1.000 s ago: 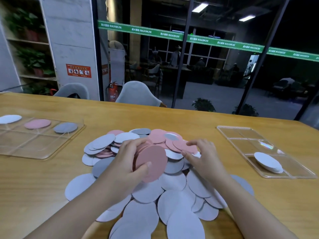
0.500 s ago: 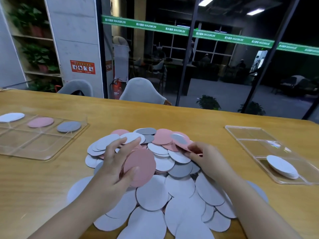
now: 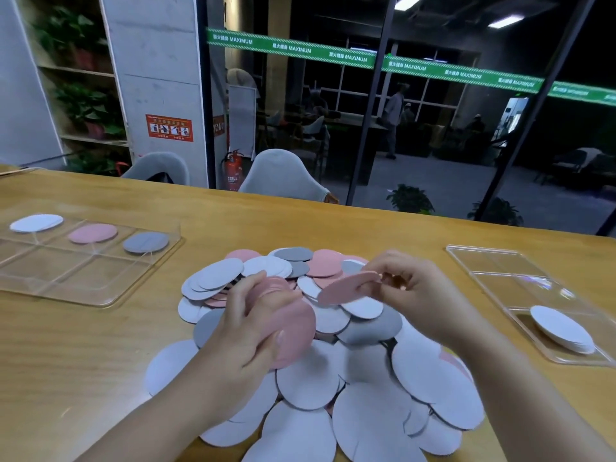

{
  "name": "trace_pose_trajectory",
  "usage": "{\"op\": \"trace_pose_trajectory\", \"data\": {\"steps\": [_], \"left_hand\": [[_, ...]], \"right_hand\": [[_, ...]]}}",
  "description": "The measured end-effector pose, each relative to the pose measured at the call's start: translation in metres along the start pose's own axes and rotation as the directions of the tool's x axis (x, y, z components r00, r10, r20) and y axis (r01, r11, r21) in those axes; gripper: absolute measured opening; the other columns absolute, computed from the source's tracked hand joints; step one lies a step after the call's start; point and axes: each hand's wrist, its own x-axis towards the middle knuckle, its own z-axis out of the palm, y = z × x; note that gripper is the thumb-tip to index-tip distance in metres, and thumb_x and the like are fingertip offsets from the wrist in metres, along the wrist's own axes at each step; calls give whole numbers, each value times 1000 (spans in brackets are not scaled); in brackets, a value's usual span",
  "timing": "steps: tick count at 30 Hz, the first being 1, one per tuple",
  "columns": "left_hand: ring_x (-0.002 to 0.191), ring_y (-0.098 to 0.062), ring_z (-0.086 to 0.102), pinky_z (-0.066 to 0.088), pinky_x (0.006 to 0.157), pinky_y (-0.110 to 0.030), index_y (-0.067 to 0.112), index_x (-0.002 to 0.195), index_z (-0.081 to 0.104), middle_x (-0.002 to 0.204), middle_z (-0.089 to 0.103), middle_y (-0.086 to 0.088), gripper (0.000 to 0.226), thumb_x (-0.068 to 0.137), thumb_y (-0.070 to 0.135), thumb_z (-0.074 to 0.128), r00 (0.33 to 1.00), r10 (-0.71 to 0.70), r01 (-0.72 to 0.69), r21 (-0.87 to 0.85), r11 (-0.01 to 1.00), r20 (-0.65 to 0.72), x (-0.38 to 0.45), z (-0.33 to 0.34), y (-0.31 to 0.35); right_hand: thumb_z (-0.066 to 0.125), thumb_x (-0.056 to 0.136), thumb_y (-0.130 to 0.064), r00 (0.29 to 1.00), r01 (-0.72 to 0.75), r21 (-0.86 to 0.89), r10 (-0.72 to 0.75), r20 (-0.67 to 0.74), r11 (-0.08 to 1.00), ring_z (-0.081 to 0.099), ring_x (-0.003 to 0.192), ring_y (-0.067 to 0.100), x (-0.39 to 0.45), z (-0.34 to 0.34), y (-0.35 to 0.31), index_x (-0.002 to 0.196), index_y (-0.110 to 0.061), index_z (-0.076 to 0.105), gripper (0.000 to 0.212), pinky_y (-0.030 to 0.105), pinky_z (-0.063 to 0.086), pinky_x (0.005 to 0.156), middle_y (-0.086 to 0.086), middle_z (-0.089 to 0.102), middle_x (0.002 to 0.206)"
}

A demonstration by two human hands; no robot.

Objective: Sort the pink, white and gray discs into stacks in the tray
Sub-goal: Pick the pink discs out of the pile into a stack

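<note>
A heap of pink, white and gray discs (image 3: pixel 320 371) covers the middle of the wooden table. My left hand (image 3: pixel 246 331) grips a small stack of pink discs (image 3: pixel 293 325) above the heap. My right hand (image 3: pixel 413 288) pinches a single pink disc (image 3: pixel 346 288), lifted off the heap and tilted toward the left hand. A clear tray (image 3: pixel 546 295) at the right holds a stack of white discs (image 3: pixel 563 328) in its near compartment.
A second clear divided tray (image 3: pixel 86 288) at the left holds one white disc (image 3: pixel 36 222), one pink disc (image 3: pixel 93 233) and one gray disc (image 3: pixel 146 242) in its far compartments. Two gray chairs stand behind the table's far edge, in front of a glass wall.
My right hand has pulled a pink disc out of the heap and raised it toward the left hand. The left hand has kept its pink stack.
</note>
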Motion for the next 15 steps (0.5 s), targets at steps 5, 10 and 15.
{"op": "trace_pose_trajectory", "data": {"steps": [5, 10, 15], "left_hand": [[131, 20, -7, 16, 96, -9, 70, 115, 29, 138, -9, 35, 59, 77, 25, 35, 999, -19, 19, 30, 999, 26, -1, -2, -3], [133, 16, -15, 17, 102, -22, 67, 119, 32, 141, -13, 34, 43, 77, 57, 29, 999, -19, 19, -11, 1000, 42, -4, -3, -1], [135, 12, -13, 18, 104, -23, 74, 118, 20, 141, -22, 34, 48, 73, 66, 32, 999, -25, 22, 69, 997, 43, -5, 1, -3]], "right_hand": [[66, 80, -11, 969, -103, -71, 116, 220, 992, 53, 70, 15, -3, 15, -1, 76, -26, 68, 16, 34, 45, 69, -7, 62, 79], [68, 78, -17, 972, -116, -106, 135, 192, 988, 49, 61, 2, -5, 37, -2, 75, -22, 59, 12, 25, 44, 62, -11, 58, 69], [69, 77, -15, 976, -108, 14, 103, 192, 994, 57, 70, 15, -8, 53, -3, 78, -23, 56, 15, 33, 50, 69, -2, 63, 79]]}}
